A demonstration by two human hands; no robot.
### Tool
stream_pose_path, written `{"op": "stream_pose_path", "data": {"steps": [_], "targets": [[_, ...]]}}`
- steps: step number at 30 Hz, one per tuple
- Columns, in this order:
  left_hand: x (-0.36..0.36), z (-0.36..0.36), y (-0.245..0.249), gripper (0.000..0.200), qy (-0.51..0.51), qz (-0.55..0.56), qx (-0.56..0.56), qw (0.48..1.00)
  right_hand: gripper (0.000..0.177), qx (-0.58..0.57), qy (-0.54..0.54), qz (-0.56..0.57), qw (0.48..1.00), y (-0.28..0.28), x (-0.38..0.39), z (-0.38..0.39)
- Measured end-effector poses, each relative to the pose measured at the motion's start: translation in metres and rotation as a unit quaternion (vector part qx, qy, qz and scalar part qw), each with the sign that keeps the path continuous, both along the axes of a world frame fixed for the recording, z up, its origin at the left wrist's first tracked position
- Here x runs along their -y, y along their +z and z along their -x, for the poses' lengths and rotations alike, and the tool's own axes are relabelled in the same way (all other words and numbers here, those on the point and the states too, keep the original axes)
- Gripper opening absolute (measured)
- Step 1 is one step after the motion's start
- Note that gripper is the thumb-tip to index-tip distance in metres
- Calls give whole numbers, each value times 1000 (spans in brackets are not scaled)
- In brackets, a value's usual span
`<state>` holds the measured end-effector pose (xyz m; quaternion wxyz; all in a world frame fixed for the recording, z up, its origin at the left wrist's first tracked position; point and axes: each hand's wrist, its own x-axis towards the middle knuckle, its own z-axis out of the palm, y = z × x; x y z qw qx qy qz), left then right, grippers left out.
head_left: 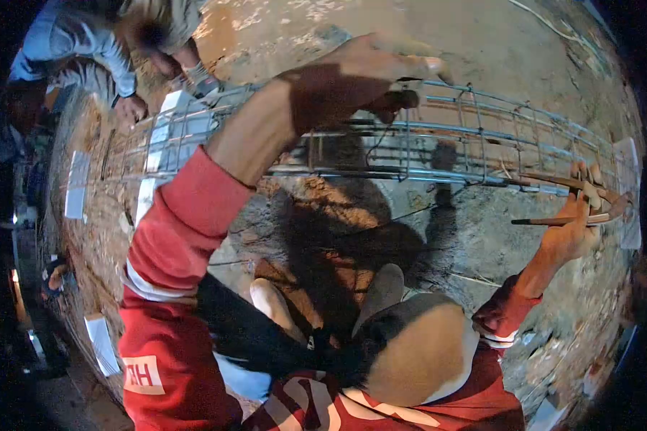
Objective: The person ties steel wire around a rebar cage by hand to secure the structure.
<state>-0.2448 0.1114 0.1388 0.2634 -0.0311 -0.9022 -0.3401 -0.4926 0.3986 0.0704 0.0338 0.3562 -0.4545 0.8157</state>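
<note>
A rebar cage (482, 133) of long steel rods with square tie rings runs across the view in front of me. My left hand (352, 75) reaches over its far rods, fingers stretched to the right and spread apart, with the lower ones in dark shadow. Just below those fingers, a thin bent wire (372, 149) hangs by a ring of the cage. At the right end of the cage, my right hand (579, 215) is closed round a pair of pincers (617, 208). Their jaws point right and their long, parted handles reach left, the upper one overlapping the near rods.
A co-worker (86, 54) bends over the cage's left end, one hand (131, 110) close to the rods. White blocks (77, 185) lie along the left, and a white board (169, 133) passes under the cage. My feet (269, 302) are on rough, muddy ground (474, 248).
</note>
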Motion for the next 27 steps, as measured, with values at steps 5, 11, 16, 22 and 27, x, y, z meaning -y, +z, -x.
{"op": "stream_pose_path", "data": {"steps": [5, 11, 16, 22, 27], "targets": [[-17, -25, 28, 32, 11, -350, 187, 918, 16, -38, -161, -287, 944, -66, 11, 10], [-14, -48, 2, 30, 27, -402, 183, 897, 29, -170, -169, -425, 873, -75, 5, -25], [-16, -52, -8, 29, 23, -414, 98, 905, 41, -251, -316, -550, 731, -29, -25, -54], [-42, -45, -50, 27, -28, -415, 105, 903, 41, -11, 130, -383, 914, -5, 49, -175], [-58, -42, -88, 21, 106, -253, 129, 953, 28, 134, 192, -377, 896, -21, 75, -207]]}}
